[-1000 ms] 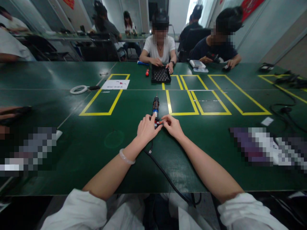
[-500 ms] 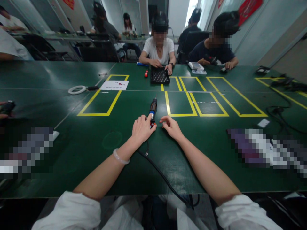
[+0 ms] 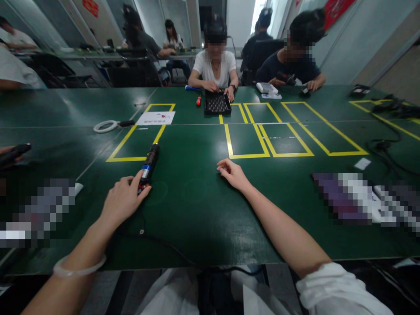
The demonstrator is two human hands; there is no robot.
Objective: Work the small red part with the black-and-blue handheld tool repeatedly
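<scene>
A black electric screwdriver (image 3: 149, 165) with a blue band lies on the green table (image 3: 197, 201), left of centre, its black cord (image 3: 157, 243) running back toward me. My left hand (image 3: 123, 199) grips its near end, fingers curled round it. My right hand (image 3: 232, 173) rests on the table to the right, apart from the tool, fingers loosely bent and holding nothing.
Yellow tape rectangles (image 3: 265, 135) mark the table. A black tray (image 3: 217, 103) sits before a person in white across from me. A white ring (image 3: 104, 126) and a paper sheet (image 3: 156, 117) lie at far left. Cables (image 3: 383, 144) trail at right. Another person's hand (image 3: 9, 153) is at left.
My left hand has dragged the screwdriver from the table's centre to the left. My right hand let go of it and stayed in place.
</scene>
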